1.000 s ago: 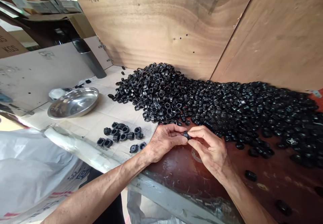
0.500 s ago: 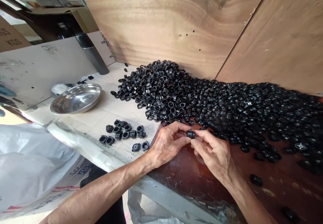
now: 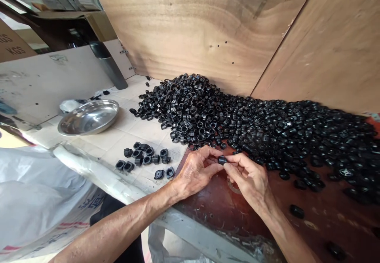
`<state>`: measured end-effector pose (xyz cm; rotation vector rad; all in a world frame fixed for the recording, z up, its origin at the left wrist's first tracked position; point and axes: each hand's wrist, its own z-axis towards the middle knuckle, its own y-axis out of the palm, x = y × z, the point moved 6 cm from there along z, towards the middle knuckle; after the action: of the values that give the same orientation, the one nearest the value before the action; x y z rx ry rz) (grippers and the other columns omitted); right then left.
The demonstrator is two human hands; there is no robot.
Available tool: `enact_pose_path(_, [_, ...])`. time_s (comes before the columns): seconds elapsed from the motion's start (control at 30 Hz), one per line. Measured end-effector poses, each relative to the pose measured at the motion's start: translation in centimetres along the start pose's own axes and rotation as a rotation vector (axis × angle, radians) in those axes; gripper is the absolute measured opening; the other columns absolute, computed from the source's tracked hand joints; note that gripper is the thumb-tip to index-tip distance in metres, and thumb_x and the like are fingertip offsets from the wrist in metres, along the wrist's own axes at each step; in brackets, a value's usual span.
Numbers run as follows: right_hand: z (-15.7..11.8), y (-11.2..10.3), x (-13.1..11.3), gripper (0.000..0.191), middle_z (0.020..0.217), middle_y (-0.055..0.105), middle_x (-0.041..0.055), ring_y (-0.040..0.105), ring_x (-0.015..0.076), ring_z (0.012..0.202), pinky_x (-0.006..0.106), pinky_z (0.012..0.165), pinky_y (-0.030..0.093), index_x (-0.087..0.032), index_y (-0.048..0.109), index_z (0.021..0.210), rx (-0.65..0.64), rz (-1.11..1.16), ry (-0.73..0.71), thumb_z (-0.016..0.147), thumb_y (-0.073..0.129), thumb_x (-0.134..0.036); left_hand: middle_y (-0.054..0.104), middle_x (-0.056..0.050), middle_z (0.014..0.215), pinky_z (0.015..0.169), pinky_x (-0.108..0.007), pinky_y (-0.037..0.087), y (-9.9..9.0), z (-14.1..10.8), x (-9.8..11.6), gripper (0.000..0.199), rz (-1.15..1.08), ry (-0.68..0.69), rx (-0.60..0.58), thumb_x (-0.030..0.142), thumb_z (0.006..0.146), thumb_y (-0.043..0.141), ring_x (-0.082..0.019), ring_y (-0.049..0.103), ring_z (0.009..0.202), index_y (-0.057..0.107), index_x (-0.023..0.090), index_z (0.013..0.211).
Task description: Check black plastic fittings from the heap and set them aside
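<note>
1 black part [image 3: 222, 160], just below right of frame centre, pinched by left hand [image 3: 192, 173] and right hand [image 3: 251, 179] together. About 14 set-apart parts [image 3: 147, 160], lower left of centre, probably done. Plenty looks left: ring heap [image 3: 188, 101] mid-frame, other heap [image 3: 285, 134] at right.

Passage: bare bench [image 3: 127, 132] between steel bowl [image 3: 89, 118] and black heap [image 3: 190, 108]. Obstacles: heap, wooden panel [image 3: 184, 29] behind, loose parts [image 3: 138, 161] nearer front.
</note>
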<state>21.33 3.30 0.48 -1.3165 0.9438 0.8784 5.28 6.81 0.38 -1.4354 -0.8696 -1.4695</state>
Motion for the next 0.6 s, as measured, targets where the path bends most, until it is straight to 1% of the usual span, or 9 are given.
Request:
enact_pose_path(0.07, [0.0, 0.3, 0.3, 0.027, 0.058, 0.06, -0.0026, 0.055, 0.0142, 0.053, 0.024, 0.051, 0.042, -0.022, 0.068, 0.088, -0.016, 0.017, 0.08, 0.09, 0.065, -0.048, 0.075, -0.003, 0.098, 0.081, -0.027, 0.056, 0.2, 0.0, 0.1, 0.02, 0.04, -0.005, -0.021, 0.017, 0.087, 0.069, -0.017, 0.071, 0.088, 0.07, 0.018, 0.107])
enact_pose_path(0.13, [0.0, 0.7, 0.7, 0.031, 0.053, 0.056, -0.0035, 0.052, 0.0126, 0.049, 0.023, 0.05, 0.039, -0.021, 0.064, 0.079, -0.029, 0.072, 0.142, 0.091, 0.063, -0.05, 0.075, -0.003, 0.098, 0.082, -0.029, 0.056, 0.3, -0.1, 0.5, 0.021, 0.121, 0.023, -0.04, 0.016, 0.087, 0.067, -0.017, 0.071, 0.088, 0.07, 0.018, 0.108])
enact_pose_path(0.27, [-0.3, 2.5, 1.7, 0.051, 0.044, 0.044, -0.0053, 0.038, 0.0093, 0.039, 0.024, 0.043, 0.029, -0.021, 0.049, 0.061, -0.135, 0.315, 0.269, 0.095, 0.051, -0.059, 0.073, -0.007, 0.104, 0.089, -0.034, 0.055, 0.4, -0.6, 1.8, 0.026, 0.347, 0.234, -0.07, 0.012, 0.09, 0.061, -0.02, 0.07, 0.097, 0.068, 0.016, 0.114])
enact_pose_path(0.33, [-0.6, 3.2, 2.0, 0.054, 0.044, 0.041, -0.0059, 0.032, 0.0084, 0.036, 0.024, 0.039, 0.023, -0.021, 0.047, 0.059, -0.185, 0.339, 0.314, 0.096, 0.048, -0.062, 0.073, -0.008, 0.106, 0.091, -0.036, 0.055, 0.3, -1.2, 1.8, 0.026, 0.396, 0.283, -0.084, 0.012, 0.09, 0.059, -0.021, 0.069, 0.1, 0.067, 0.016, 0.115])
enact_pose_path(0.37, [-0.7, 3.3, 2.1, 0.053, 0.045, 0.043, -0.0058, 0.033, 0.0086, 0.036, 0.024, 0.039, 0.023, -0.021, 0.048, 0.061, -0.182, 0.3, 0.31, 0.095, 0.049, -0.061, 0.073, -0.008, 0.106, 0.091, -0.036, 0.055, 0.1, -1.5, 1.6, 0.026, 0.387, 0.265, -0.085, 0.012, 0.091, 0.059, -0.021, 0.069, 0.1, 0.067, 0.017, 0.115])
enact_pose_path(0.4, [-0.8, 3.2, 1.9, 0.049, 0.047, 0.046, -0.0055, 0.037, 0.0094, 0.038, 0.024, 0.041, 0.027, -0.021, 0.051, 0.065, -0.168, 0.238, 0.282, 0.095, 0.05, -0.06, 0.074, -0.007, 0.106, 0.091, -0.035, 0.055, -0.1, -1.7, 1.2, 0.026, 0.359, 0.226, -0.082, 0.013, 0.091, 0.059, -0.021, 0.07, 0.099, 0.067, 0.018, 0.115])
enact_pose_path(0.5, [-1.0, 3.0, 0.7, 0.034, 0.054, 0.058, -0.0046, 0.055, 0.0137, 0.051, 0.025, 0.056, 0.043, -0.022, 0.058, 0.083, -0.125, 0.062, 0.122, 0.097, 0.053, -0.052, 0.076, -0.004, 0.101, 0.084, -0.032, 0.057, -0.6, -2.6, 0.1, 0.024, 0.232, 0.097, -0.053, 0.017, 0.092, 0.061, -0.019, 0.072, 0.09, 0.068, 0.022, 0.114])
enact_pose_path(0.57, [-1.2, 3.0, -0.2, 0.029, 0.056, 0.06, -0.0045, 0.06, 0.0155, 0.057, 0.026, 0.062, 0.046, -0.023, 0.06, 0.089, -0.118, 0.008, 0.049, 0.097, 0.054, -0.05, 0.076, -0.003, 0.097, 0.077, -0.03, 0.058, -0.7, -3.0, -0.2, 0.022, 0.19, 0.054, -0.038, 0.019, 0.092, 0.061, -0.018, 0.072, 0.082, 0.067, 0.022, 0.113])
enact_pose_path(0.6, [-1.3, 3.0, -0.5, 0.028, 0.057, 0.061, -0.0042, 0.06, 0.0159, 0.057, 0.026, 0.062, 0.046, -0.023, 0.06, 0.089, -0.116, -0.008, 0.043, 0.097, 0.054, -0.049, 0.076, -0.002, 0.096, 0.075, -0.03, 0.058, -0.8, -3.2, -0.2, 0.022, 0.194, 0.044, -0.033, 0.019, 0.092, 0.061, -0.018, 0.072, 0.08, 0.067, 0.022, 0.113])
